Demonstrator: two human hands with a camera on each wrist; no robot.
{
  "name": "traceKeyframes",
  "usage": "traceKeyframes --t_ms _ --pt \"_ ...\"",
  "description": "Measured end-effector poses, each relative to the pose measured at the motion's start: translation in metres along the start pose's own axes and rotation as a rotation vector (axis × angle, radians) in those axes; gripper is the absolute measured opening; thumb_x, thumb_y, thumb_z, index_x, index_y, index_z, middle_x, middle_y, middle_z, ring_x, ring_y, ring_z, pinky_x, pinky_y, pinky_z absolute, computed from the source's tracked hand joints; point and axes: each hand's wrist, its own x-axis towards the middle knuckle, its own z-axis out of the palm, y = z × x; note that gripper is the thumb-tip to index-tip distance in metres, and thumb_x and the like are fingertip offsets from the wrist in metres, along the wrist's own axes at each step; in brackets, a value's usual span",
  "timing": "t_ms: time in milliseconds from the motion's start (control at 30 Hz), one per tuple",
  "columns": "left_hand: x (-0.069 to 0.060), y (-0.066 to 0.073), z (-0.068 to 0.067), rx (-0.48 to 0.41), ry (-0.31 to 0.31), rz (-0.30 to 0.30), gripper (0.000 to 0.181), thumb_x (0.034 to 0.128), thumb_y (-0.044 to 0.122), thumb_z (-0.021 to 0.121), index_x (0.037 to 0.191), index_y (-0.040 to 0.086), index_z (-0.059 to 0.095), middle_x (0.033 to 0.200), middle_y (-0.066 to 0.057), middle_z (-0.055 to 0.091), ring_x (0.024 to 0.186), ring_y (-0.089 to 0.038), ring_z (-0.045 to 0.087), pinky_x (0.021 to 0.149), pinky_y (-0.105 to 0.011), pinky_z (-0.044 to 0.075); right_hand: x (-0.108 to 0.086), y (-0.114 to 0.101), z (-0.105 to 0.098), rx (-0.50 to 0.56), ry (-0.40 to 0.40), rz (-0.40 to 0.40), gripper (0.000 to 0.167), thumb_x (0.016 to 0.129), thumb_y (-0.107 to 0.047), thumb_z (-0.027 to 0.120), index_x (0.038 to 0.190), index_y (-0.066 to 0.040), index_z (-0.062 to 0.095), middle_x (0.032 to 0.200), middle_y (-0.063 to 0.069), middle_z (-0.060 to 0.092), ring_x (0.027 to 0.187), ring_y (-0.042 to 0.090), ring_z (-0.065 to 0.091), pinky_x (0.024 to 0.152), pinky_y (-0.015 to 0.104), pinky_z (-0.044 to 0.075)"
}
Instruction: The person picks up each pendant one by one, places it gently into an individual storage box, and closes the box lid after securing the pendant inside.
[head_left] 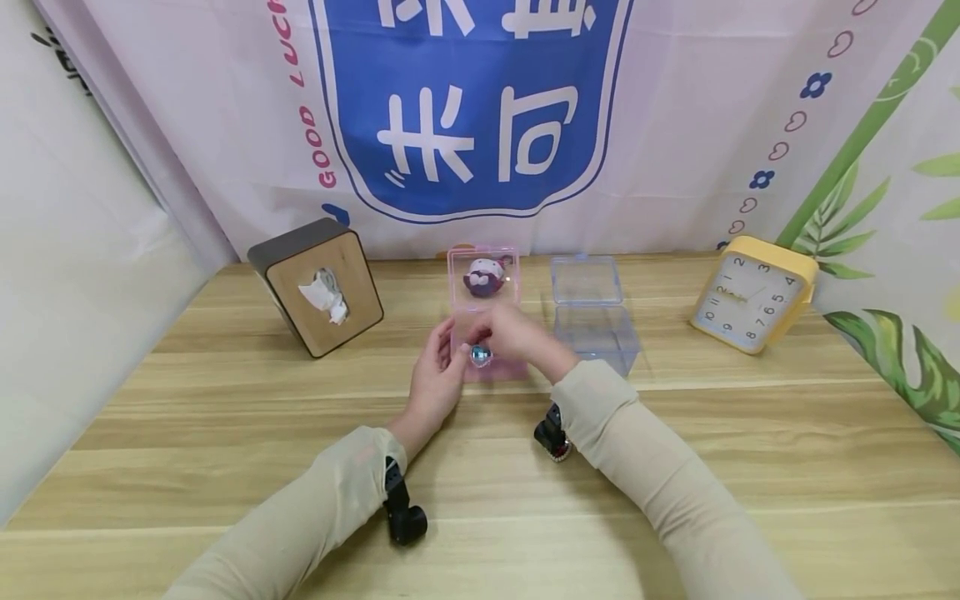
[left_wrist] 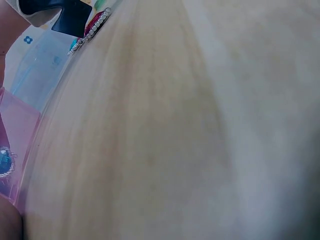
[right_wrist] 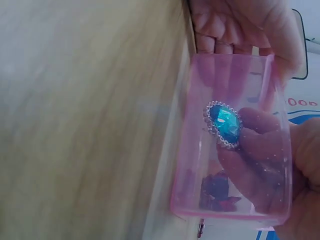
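An open pink clear box (head_left: pixel 498 372) (right_wrist: pixel 200 170) stands in front of the person. The left hand (head_left: pixel 437 377) (right_wrist: pixel 245 25) grips its left wall, thumb at the rim and fingers along the outside. From the right, the right hand (head_left: pixel 517 335) (right_wrist: pixel 305 167) reaches into the box and pinches a blue gem (head_left: pixel 480 356) (right_wrist: pixel 227 123) edged with small clear beads. In the left wrist view the gem (left_wrist: pixel 5 162) shows at the left edge, inside the pink wall (left_wrist: pixel 21 117). Part of the right fingers is seen only through the plastic.
A round-headed figure (head_left: pixel 484 277) is at the raised pink lid (head_left: pixel 451 283). Right of it stands an open pale-blue box (head_left: pixel 600 337) (left_wrist: pixel 40 70). A red bead-edged piece (head_left: pixel 559 451) (left_wrist: pixel 95 26) lies below the right wrist. Tissue box (head_left: pixel 318 287) left, yellow clock (head_left: pixel 753 292) right.
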Motion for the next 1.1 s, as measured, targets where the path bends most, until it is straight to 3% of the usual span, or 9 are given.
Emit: traceKeyframes --t_ms 333,533,667,800,1100 --pt "0.0 0.0 0.001 -0.007 0.008 0.015 0.048 0.0915 0.007 0.053 0.138 0.007 0.039 0.138 -0.022 0.043 0.127 -0.031 0.044 0.107 -0.038 0.036 0.0 -0.001 0.003 -0.067 0.005 0.029 0.025 0.079 0.01 0.058 0.091 -0.005 0.073 0.091 0.006 0.071 0.089 0.019 0.064 0.082 0.026 0.052" --pt "0.0 -0.003 0.001 0.002 0.009 0.031 0.048 0.0914 0.007 0.053 0.137 0.006 0.039 0.136 -0.023 0.044 0.126 -0.032 0.045 0.107 -0.038 0.036 -0.001 -0.002 0.003 -0.089 0.041 0.0 0.02 0.08 0.006 0.062 0.091 -0.005 0.073 0.091 0.007 0.072 0.087 0.019 0.065 0.08 0.025 0.053" --pt "0.0 -0.003 0.001 -0.014 0.005 0.044 0.048 0.0911 0.005 0.052 0.137 0.004 0.039 0.135 -0.024 0.045 0.125 -0.032 0.045 0.106 -0.039 0.037 -0.002 -0.002 0.004 -0.063 0.07 -0.008 0.011 0.083 -0.005 0.066 0.092 -0.004 0.073 0.092 0.008 0.072 0.087 0.02 0.066 0.08 0.025 0.053" --pt "-0.001 -0.003 0.001 -0.003 0.006 0.049 0.047 0.0912 0.006 0.052 0.137 0.004 0.039 0.135 -0.023 0.046 0.124 -0.032 0.046 0.106 -0.038 0.038 -0.004 -0.001 0.002 -0.02 0.122 -0.022 0.016 0.082 -0.014 0.069 0.092 -0.002 0.073 0.093 0.009 0.071 0.086 0.021 0.066 0.079 0.026 0.054" --pt "0.0 -0.003 0.001 0.025 0.004 0.028 0.047 0.0916 0.008 0.052 0.137 0.007 0.04 0.136 -0.022 0.046 0.124 -0.031 0.046 0.106 -0.04 0.038 -0.01 -0.006 -0.016 0.081 0.148 0.045 0.018 0.082 0.0 0.064 0.099 -0.001 0.07 0.099 0.011 0.07 0.096 0.023 0.065 0.088 0.028 0.052"
